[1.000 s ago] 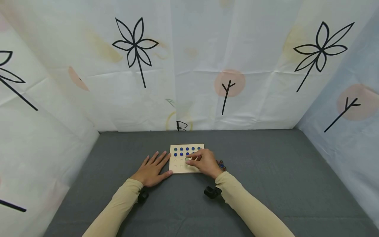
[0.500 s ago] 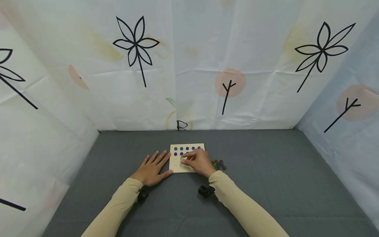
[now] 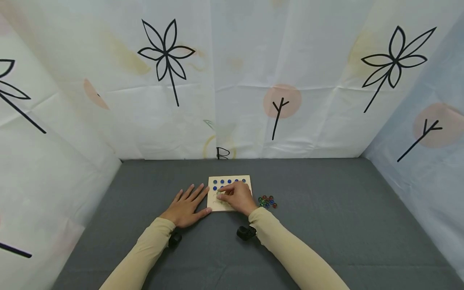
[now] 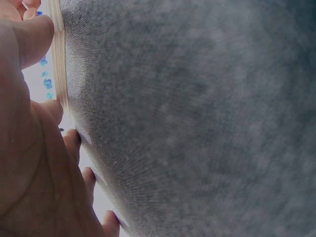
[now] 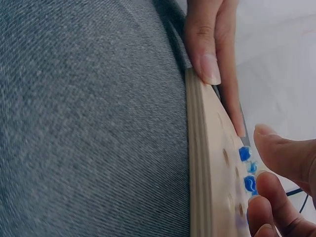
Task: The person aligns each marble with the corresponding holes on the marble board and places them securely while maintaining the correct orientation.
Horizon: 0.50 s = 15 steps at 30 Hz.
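Observation:
A pale wooden board (image 3: 215, 206) lies on the grey cloth, with shallow round hollows in its front rows. Blue marbles (image 3: 222, 181) sit in the back rows, some hidden behind the right hand. My left hand (image 3: 184, 209) lies flat with fingers spread, its index fingertip and thumb at the board's left edge; the left wrist view shows the thumb (image 4: 37, 42) against that edge. Over the board's left part, my right hand (image 3: 238, 196) pinches a small, clear greenish marble (image 3: 218, 193) between thumb and index finger. Hollows (image 5: 226, 157) show below these fingers in the right wrist view.
A loose cluster of red, green and blue marbles (image 3: 267, 201) rests on the grey cloth (image 3: 326, 217) right of the board. White fabric walls (image 3: 239, 48) with printed flowers enclose the table at the back and sides. A black camera (image 3: 246, 233) is worn on the right wrist.
My right hand has moved left across the board with the marble still pinched, uncovering the marble cluster at the right. The left hand has stayed at the board's left edge.

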Each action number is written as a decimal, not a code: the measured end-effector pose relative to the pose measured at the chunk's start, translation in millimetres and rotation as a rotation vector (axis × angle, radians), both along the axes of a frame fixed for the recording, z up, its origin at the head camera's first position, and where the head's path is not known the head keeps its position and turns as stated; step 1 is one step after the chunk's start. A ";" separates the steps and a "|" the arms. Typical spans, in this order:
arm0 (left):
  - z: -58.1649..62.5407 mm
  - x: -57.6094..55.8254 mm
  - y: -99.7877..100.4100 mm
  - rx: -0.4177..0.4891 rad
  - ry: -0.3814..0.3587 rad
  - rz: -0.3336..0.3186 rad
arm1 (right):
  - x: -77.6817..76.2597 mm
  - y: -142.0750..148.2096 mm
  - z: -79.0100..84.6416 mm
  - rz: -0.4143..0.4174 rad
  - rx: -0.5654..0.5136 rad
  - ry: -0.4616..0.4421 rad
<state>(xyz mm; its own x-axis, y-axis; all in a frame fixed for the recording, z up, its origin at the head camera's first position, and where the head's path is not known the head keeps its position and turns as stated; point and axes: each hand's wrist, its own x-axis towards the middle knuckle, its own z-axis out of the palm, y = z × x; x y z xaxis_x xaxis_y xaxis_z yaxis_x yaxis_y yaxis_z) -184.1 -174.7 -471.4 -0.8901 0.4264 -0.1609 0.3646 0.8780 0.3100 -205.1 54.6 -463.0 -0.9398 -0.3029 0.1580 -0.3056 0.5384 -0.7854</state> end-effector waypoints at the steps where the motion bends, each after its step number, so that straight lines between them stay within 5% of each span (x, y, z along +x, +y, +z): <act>1: -0.1 -0.1 0.0 0.000 0.001 0.001 | -0.1 -1.1 -0.6 -0.006 0.005 0.000; 15: -9.3 -1.5 -3.1 0.048 0.029 -0.007 | 1.6 -11.9 -4.6 -0.067 0.084 0.066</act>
<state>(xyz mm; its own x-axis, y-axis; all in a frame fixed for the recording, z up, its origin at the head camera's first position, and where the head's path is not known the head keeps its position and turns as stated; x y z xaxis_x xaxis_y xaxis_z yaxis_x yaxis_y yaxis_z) -185.6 -177.8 -480.8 -0.8909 0.4395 -0.1144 0.3804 0.8597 0.3409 -203.4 42.8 -467.6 -0.9468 -0.2545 0.1968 -0.3161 0.6220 -0.7163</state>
